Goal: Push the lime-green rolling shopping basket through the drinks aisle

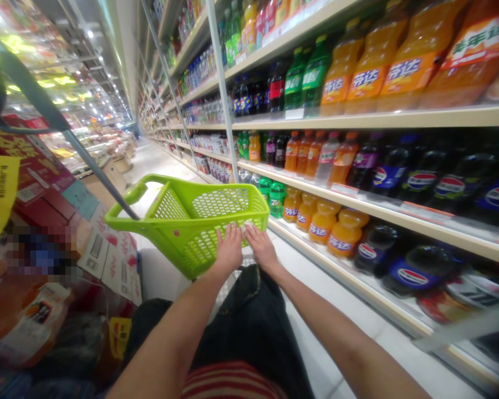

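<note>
In the aisle, just ahead of the person's knees, the green basket (181, 224) of a shopping cart sits crosswise, its perforated near wall facing the body. Both hands meet at that wall's rim, close to the end beside the drinks shelf. The left hand (229, 246) has its fingers stretched out and laid over the rim, closed around nothing. The fingers of the right hand (261, 248) reach forward just beside them, also extended, with a small white scrap (247, 224) at their tips; whether they pinch it or merely press on it, I cannot tell.

Working at this rim probably goes best with the left palm steadying the plastic, pressure light and even, so the basket neither tips nor rolls. Keeping the scrap flat under the right fingertips should help, as the holes could snag it.

Farther out, the grey pole (95, 165) slants up from the rim, best left clear of the forearms. The shelf (357, 119) of bottles stands near on the right and cartons (112, 260) crowd the left, so elbows should probably remain tucked in.
</note>
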Available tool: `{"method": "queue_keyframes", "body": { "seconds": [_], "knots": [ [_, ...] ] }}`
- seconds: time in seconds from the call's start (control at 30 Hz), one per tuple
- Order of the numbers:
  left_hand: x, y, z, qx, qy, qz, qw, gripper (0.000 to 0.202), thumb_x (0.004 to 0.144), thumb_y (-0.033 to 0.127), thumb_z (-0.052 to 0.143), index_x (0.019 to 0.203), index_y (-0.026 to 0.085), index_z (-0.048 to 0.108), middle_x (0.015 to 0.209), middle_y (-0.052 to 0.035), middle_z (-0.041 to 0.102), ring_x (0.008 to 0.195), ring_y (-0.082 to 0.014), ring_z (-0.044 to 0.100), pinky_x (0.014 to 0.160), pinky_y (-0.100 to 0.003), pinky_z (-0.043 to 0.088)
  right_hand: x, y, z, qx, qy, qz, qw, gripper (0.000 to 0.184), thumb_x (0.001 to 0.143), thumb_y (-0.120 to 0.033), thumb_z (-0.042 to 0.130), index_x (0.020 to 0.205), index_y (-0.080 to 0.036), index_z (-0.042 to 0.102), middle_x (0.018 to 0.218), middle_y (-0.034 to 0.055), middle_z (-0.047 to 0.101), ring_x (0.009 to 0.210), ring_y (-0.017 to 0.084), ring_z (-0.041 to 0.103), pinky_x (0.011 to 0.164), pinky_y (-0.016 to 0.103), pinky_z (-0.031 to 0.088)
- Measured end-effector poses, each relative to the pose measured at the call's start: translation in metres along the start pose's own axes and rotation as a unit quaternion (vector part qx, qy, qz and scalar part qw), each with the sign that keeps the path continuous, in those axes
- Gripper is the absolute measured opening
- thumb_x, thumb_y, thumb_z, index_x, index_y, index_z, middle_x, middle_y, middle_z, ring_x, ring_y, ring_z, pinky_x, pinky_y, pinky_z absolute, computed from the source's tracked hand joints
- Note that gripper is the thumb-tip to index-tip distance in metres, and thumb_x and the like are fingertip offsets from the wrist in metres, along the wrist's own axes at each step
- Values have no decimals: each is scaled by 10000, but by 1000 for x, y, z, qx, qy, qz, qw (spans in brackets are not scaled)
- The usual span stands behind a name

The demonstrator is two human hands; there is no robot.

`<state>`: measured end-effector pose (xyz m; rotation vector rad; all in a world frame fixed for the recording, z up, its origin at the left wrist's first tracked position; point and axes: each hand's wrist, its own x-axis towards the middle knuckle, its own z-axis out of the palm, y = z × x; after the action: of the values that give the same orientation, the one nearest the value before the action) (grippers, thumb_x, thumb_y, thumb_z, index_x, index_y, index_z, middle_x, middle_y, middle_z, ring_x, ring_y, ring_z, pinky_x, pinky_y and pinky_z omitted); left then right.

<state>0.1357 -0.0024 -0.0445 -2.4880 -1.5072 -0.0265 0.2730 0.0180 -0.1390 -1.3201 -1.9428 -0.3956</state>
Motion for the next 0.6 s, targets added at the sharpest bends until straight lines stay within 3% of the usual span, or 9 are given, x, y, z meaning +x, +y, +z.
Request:
{"method": "queue_keyframes", "body": {
  "seconds": [0.1,0.17,0.37,0.47,0.6],
  "knots": [
    [6,4,-2,-7,6,-1,1000,653,759,161,349,1397,101,221,1498,-90,174,1380,-232,89,1090,-556,62,10,16,-17,-12,51,52,997,468,815,-51,369,1258,-149,485,1346,123,456,1328,212,272,1026,460,280],
    [10,8,-4,-11,6,3,1000,650,762,157,346,1397,100,221,1497,-92,176,1379,-230,96,1090,-557,61,15,26,-18,-24,50,78,995,456,816,-61,375,1249,-143,492,1347,131,451,1326,221,273,1021,467,279],
    [13,19,1,-12,1,34,999,626,782,160,327,1396,93,221,1501,-90,156,1379,-234,87,1083,-573,76,-7,35,3,-40,-59,74,995,459,790,-18,376,1205,-142,530,1335,115,470,1287,249,343,982,459,325],
    [12,19,6,-6,-11,42,999,647,778,180,350,1400,90,202,1502,-99,149,1379,-241,82,1081,-574,71,-21,34,4,-40,-93,81,992,489,770,8,361,1202,-146,528,1335,111,471,1274,247,363,966,459,342],
    [12,17,8,-4,-24,35,999,675,760,171,374,1406,109,187,1504,-96,145,1380,-244,79,1083,-567,63,-14,39,-12,-28,1,82,996,469,794,-25,359,1222,-143,512,1350,108,455,1308,218,312,1001,428,317]
  ]
}}
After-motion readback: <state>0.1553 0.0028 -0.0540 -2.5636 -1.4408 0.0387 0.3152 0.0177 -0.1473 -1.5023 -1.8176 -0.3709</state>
